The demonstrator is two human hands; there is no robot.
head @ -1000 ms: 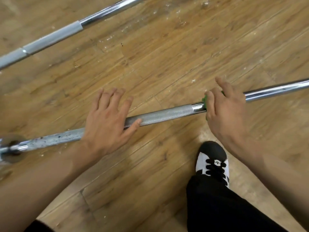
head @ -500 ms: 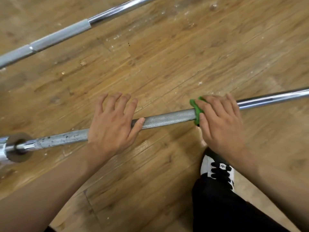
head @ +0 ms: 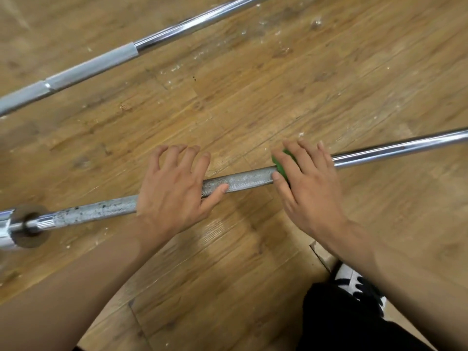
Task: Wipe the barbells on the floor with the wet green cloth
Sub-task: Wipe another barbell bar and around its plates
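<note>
Fingers (head: 304, 153) of the right hand (head: 309, 191) lie fairly straight and splayed over the cloth (head: 281, 166). They press it onto the near bar (head: 243, 181), with the thumb against the bar's near side, so this is a press rather than a closed fist. Only a small green edge of the cloth shows past the index finger; the rest is hidden under the palm.

Nearest the camera, a dark trouser leg (head: 342, 323) and a black-and-white shoe (head: 354, 282) sit at lower right, below the right forearm. Both forearms reach forward and down from the bottom corners, palms facing the floor (head: 253, 97). The left hand (head: 172, 191) rests on the same bar, left of the cloth. Its fingers are spread and lightly arched over the far side, and its thumb lies along the knurled part. It grips nothing and seems only to steady the bar against rolling.

The cloth sits where the knurling meets the smooth chrome. The step in hand looks like wiping along the near bar, and it seems only partway done — the speckled stretch between the left hand and the collar (head: 30, 229) looks dirty. The next move likely calls for sliding the cloth leftward under firm pressure, with the left hand shifting out of its path.

Farther off, the far bar (head: 126, 53) lies on the floor, well apart, with nothing touching it.
</note>
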